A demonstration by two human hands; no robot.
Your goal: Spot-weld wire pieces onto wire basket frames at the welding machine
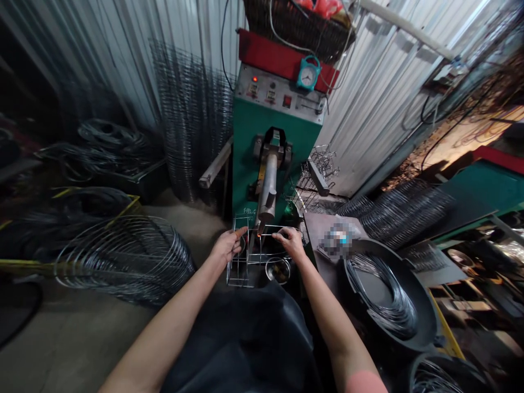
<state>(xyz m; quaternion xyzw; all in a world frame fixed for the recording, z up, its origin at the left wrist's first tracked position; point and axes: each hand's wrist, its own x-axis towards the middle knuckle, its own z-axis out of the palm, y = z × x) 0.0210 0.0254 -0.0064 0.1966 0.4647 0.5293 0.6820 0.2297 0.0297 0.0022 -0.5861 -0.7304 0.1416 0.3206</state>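
A green spot welder point(270, 121) stands ahead, its metal electrode arm point(268, 188) pointing toward me. Under the tip, a wire frame point(240, 275) made of thin metal rods is held in place, and a small orange glow shows where tip and wire meet. My left hand point(227, 245) is closed on the frame's left part. With thumb and fingertips pinched, my right hand point(290, 242) grips a thin wire of it on the right. Below the frame sits a round metal bowl point(278, 271), its contents too dark to make out.
On the right, a black basin point(428, 327) holds wire rings point(393, 305); a small table point(315, 226) stands beside the welder. Large wire hoops point(123, 259) lie at left. Stacked wire racks point(184, 120) lean on the corrugated wall point(360, 109). A teal clock point(308, 73) hangs on the welder.
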